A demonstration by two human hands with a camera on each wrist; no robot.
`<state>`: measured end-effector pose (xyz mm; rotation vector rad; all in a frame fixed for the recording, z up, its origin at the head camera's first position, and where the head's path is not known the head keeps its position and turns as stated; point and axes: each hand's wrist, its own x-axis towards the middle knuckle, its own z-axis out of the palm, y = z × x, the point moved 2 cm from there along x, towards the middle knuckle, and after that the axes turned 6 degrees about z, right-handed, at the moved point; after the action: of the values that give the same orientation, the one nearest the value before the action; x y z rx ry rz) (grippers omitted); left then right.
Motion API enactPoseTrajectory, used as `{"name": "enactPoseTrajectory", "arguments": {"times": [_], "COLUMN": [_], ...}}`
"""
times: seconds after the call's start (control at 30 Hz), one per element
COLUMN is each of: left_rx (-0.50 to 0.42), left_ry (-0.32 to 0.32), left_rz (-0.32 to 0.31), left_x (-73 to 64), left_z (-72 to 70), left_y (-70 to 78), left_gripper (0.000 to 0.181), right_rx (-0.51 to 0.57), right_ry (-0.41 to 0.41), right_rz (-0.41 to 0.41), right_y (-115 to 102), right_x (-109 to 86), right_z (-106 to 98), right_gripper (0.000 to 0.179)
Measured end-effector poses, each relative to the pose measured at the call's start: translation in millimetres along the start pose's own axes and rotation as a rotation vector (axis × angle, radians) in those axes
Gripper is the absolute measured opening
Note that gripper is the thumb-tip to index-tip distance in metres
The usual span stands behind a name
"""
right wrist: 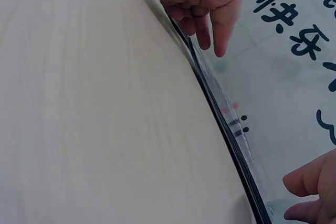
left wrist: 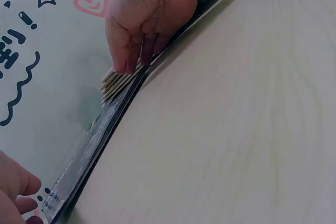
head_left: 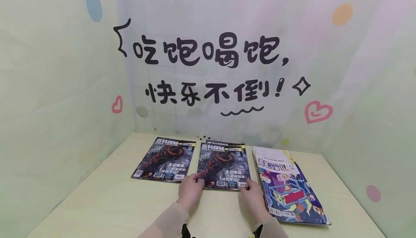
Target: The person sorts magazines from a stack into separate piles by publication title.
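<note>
A small stack of dark magazines (head_left: 224,165) with a machine on the top cover lies in the middle of the table in the head view. One beneath it peeks out at the far edge. My left hand (head_left: 190,191) is at the stack's near left corner, my right hand (head_left: 253,197) at its near right corner. In the left wrist view the left hand's fingers (left wrist: 21,184) are spread beside the stack's edge. Thumb and finger of the right hand (right wrist: 317,187) stand apart in the right wrist view, close to the stack's edge (right wrist: 231,140).
A single magazine (head_left: 165,158) with the same cover lies to the left. On the right is a thicker pile of magazines (head_left: 289,185), its top cover blue and purple, close by the right hand. Printed fabric walls (head_left: 208,122) enclose the pale table (head_left: 113,202).
</note>
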<state>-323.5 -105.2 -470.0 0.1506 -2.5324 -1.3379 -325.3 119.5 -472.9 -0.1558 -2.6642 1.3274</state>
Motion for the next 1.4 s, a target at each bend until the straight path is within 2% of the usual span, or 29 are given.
{"name": "enactPoseTrajectory", "arguments": {"times": [0.13, 0.27, 0.6, 0.83, 1.03, 1.17, 1.3, 1.4], "left_rx": [0.086, 0.127, 0.145, 0.137, 0.171, 0.156, 0.109, 0.041], "left_ry": [0.041, 0.051, 0.038, 0.045, 0.036, 0.016, -0.008, -0.028], "left_rz": [0.026, 0.041, 0.067, 0.065, 0.102, 0.092, 0.068, 0.029], "left_x": [-3.3, -5.3, -5.1, -3.8, -4.4, -4.9, -4.5, -3.2], "left_z": [0.5, 1.8, 2.6, 3.7, 3.0, 0.6, -3.5, -5.8], "left_y": [-4.2, -6.9, -8.2, -8.7, -9.7, -11.6, -11.8, -12.0], "left_gripper": [0.039, 0.038, 0.034, 0.032, 0.029, 0.03, 0.031, 0.033], "right_rx": [-0.07, -0.073, -0.092, -0.053, -0.042, -0.044, -0.075, -0.075], "right_ry": [0.011, 0.022, 0.07, 0.089, 0.091, 0.101, 0.115, 0.116], "right_rz": [0.018, 0.066, 0.109, 0.147, 0.105, 0.09, 0.111, 0.148], "right_y": [1, 2, 5, 4, 5, 5, 3, 2], "right_x": [-1.6, -3.3, -2.1, -1.3, -6.1, -11.7, -16.5, -18.4], "right_z": [3, 6, 9, 9, 8, 7, 5, 4], "right_gripper": [0.051, 0.054, 0.053, 0.051, 0.049, 0.049, 0.047, 0.045]}}
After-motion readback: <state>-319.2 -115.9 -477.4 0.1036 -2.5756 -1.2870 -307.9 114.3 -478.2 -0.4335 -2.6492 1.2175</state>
